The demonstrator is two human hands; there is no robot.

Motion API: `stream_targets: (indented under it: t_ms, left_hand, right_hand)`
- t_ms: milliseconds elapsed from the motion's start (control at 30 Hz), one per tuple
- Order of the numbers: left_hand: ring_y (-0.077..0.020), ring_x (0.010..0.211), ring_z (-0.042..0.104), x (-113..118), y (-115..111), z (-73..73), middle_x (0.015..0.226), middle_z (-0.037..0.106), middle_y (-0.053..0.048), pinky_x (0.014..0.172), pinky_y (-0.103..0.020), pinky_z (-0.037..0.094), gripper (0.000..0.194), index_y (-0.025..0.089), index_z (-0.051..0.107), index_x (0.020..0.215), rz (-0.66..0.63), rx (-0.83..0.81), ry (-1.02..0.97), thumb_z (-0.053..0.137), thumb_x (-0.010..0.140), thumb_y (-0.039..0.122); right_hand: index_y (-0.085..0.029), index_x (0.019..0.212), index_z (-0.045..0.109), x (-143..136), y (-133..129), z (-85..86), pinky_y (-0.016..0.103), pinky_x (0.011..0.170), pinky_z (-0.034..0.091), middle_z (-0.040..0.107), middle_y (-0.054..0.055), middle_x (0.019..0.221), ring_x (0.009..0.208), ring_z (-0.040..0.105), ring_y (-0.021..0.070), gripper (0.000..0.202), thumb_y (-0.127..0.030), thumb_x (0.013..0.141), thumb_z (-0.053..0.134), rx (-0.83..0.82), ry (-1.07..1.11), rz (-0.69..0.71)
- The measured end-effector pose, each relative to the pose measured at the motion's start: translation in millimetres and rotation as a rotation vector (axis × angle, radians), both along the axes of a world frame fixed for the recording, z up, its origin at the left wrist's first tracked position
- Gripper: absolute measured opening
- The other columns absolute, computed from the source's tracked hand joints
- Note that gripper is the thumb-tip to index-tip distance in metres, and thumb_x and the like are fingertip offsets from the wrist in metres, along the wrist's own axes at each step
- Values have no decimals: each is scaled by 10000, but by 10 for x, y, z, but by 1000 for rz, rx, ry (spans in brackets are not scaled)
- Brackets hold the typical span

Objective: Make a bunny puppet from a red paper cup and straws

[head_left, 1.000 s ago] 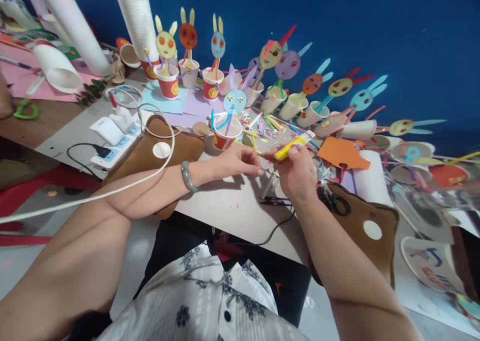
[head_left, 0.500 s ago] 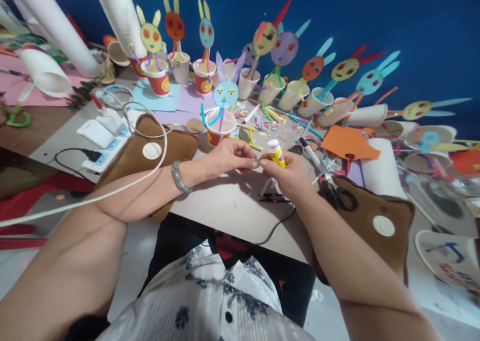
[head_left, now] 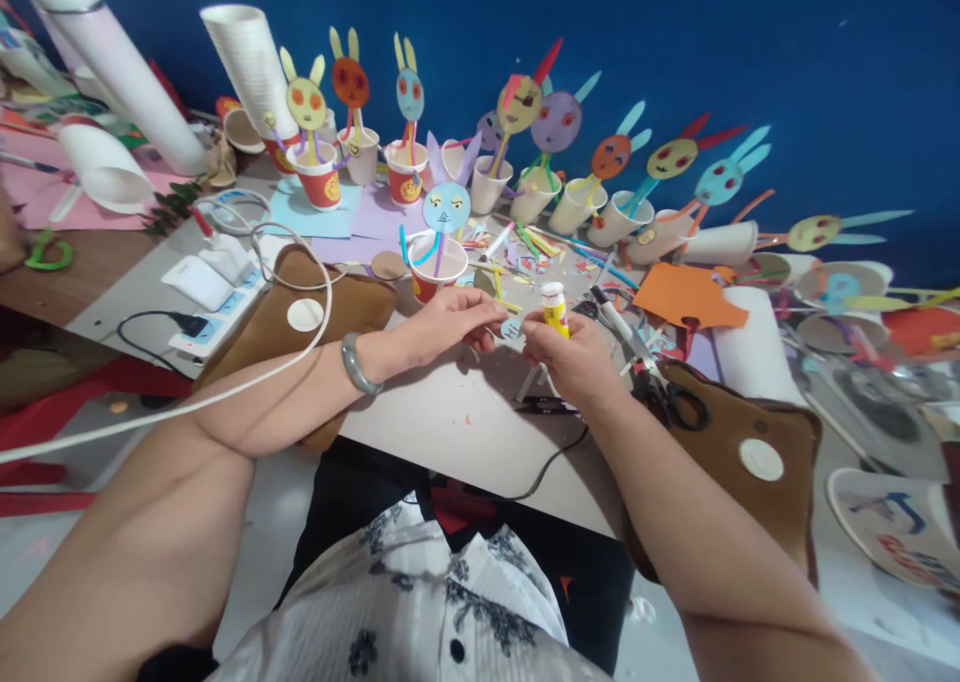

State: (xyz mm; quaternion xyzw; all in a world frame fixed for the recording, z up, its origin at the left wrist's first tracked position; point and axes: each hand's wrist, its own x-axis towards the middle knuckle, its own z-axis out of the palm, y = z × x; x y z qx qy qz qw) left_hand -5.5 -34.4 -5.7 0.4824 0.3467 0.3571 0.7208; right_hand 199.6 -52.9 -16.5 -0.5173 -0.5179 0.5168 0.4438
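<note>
Between my two hands is a small light-blue paper disc [head_left: 511, 329] with dark marks drawn on it. My left hand [head_left: 459, 320] pinches its left edge between thumb and fingers. The fingers of my right hand [head_left: 574, 354] grip the right edge, and a yellow glue stick [head_left: 553, 308] with a white cap end stands up out of the same hand. Just beyond my left hand, a blue paper rabbit face [head_left: 447, 208] with purple ears rises from a red paper cup [head_left: 438, 267].
Rabbit figures in paper cups [head_left: 577, 202] line the blue wall. Black scissors [head_left: 679, 402], a marker [head_left: 616, 312] and orange paper [head_left: 686, 297] lie at right. A power strip [head_left: 225, 312] and a white cable [head_left: 247, 370] are at left; paper scraps [head_left: 536, 252] lie behind my hands.
The small disc has turned from nearly edge-on to face the camera, showing its marks. My hands are slightly further apart. The whole view has shifted a little.
</note>
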Motion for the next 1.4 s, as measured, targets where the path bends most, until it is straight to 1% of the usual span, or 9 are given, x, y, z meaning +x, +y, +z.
stream_targets:
  t_ms: [133, 267, 400, 600, 733, 933, 1167, 1267, 1400]
  left_hand:
    - [-68, 585, 668, 1, -3, -11, 710, 713, 16, 583, -190, 510, 246, 126, 671, 900, -32, -8, 55, 868, 906, 273]
    - [-58, 582, 664, 3, 4, -31, 746, 736, 9, 590, -191, 520, 201, 119, 678, 905, -7, 11, 13, 860, 898, 205]
    - [-65, 594, 688, 5, 2, -21, 788, 765, -10, 631, -209, 557, 153, 121, 678, 919, -82, -81, -81, 818, 932, 179]
    - [-70, 611, 701, 19, -21, -8, 803, 778, -32, 655, -212, 567, 81, 108, 703, 1016, -196, -216, -76, 757, 986, 161]
    - [-66, 610, 694, 25, -34, 17, 809, 767, -41, 654, -214, 576, 112, 106, 680, 934, -201, -213, -29, 727, 1016, 168]
    - [-60, 588, 664, 5, -19, 87, 802, 712, -6, 515, -179, 481, 200, 136, 633, 887, -50, -10, 123, 689, 1046, 243]
    - [-64, 551, 572, -62, 23, 20, 635, 620, 51, 562, -204, 455, 160, 156, 629, 774, -49, 412, 258, 743, 880, 119]
    - [-75, 620, 569, -101, 44, 29, 689, 622, 41, 605, -222, 454, 144, 168, 630, 763, 130, 586, 247, 736, 847, 118]
    - [-80, 682, 588, -120, 37, 125, 783, 637, 28, 658, -225, 491, 144, 192, 600, 807, 368, 630, 184, 704, 902, 164]
  right_hand:
    - [-214, 728, 667, -18, -5, 10, 291, 506, 385, 451, -76, 516, 479, 412, 101, 338, -464, 688, 890, 5, 15, -2]
    - [-221, 709, 647, -47, -29, 83, 282, 496, 361, 370, -102, 482, 460, 352, 85, 356, -459, 679, 909, -37, 104, 16]
    - [-207, 874, 749, -55, -59, 154, 268, 500, 336, 325, -132, 461, 448, 295, 73, 352, -437, 677, 928, -88, 195, 40]
    - [-202, 928, 804, -51, -74, 100, 281, 538, 385, 647, -16, 638, 573, 550, 131, 402, -456, 658, 960, -72, 115, 163]
    - [-216, 852, 786, -20, -44, 23, 291, 560, 418, 641, -26, 640, 571, 547, 128, 357, -474, 678, 962, -9, 57, 129]
    - [-204, 793, 759, 40, 10, -27, 292, 542, 413, 607, -33, 620, 540, 505, 117, 367, -510, 686, 931, 41, -80, 54]
    - [-209, 771, 727, -6, -37, 63, 288, 539, 431, 529, -54, 561, 529, 470, 114, 402, -546, 699, 934, 14, -104, 70]
    - [-227, 935, 753, -89, -117, 154, 301, 602, 545, 584, -46, 628, 595, 567, 140, 440, -578, 736, 930, -107, 115, 77]
    - [-242, 1049, 733, -232, -219, 181, 462, 876, 678, 802, 88, 1012, 985, 782, 266, 453, -610, 820, 866, -440, 310, 269]
